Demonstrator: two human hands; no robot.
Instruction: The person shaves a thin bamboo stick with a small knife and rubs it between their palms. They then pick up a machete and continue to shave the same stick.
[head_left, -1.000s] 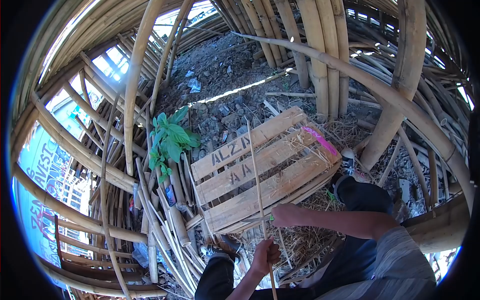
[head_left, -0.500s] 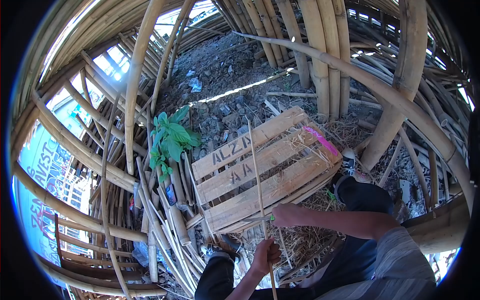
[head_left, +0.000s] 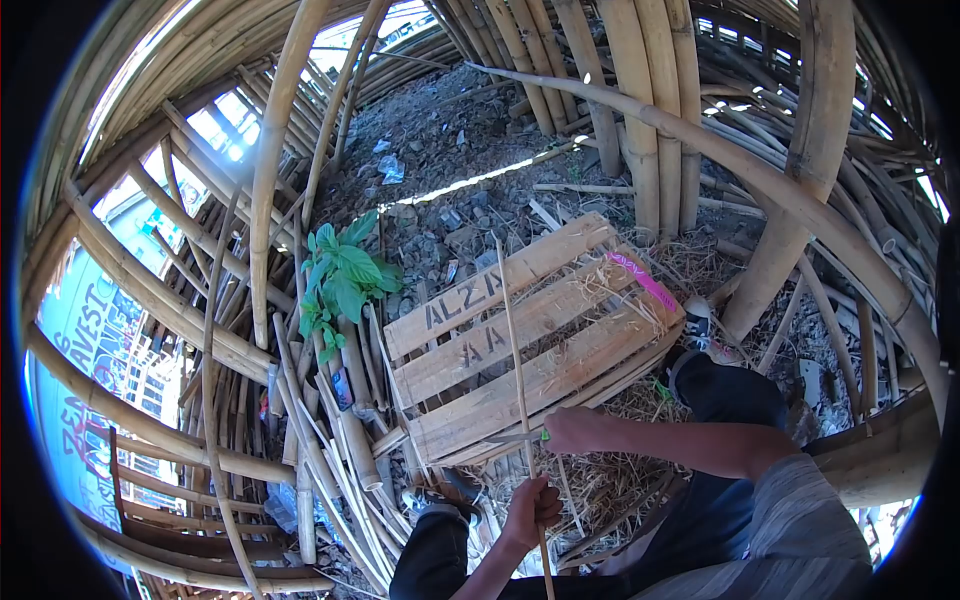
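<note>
Over the wooden pallet (head_left: 520, 340), our left hand (head_left: 530, 508) grips the bamboo strip (head_left: 512, 340); right hand (head_left: 572, 430), closed on a knife (head_left: 515, 438), unmoved since before

- The person wore a grey, faintly striped short-sleeved shirt (head_left: 800, 525) — both forearms were bare.
- Dark, nearly black trousers (head_left: 735, 395) covered both legs.
- The left hand (head_left: 530, 510) and right hand (head_left: 572, 430) were ungloved.
- One shoe (head_left: 697, 325) looked dark with white trim.
</note>
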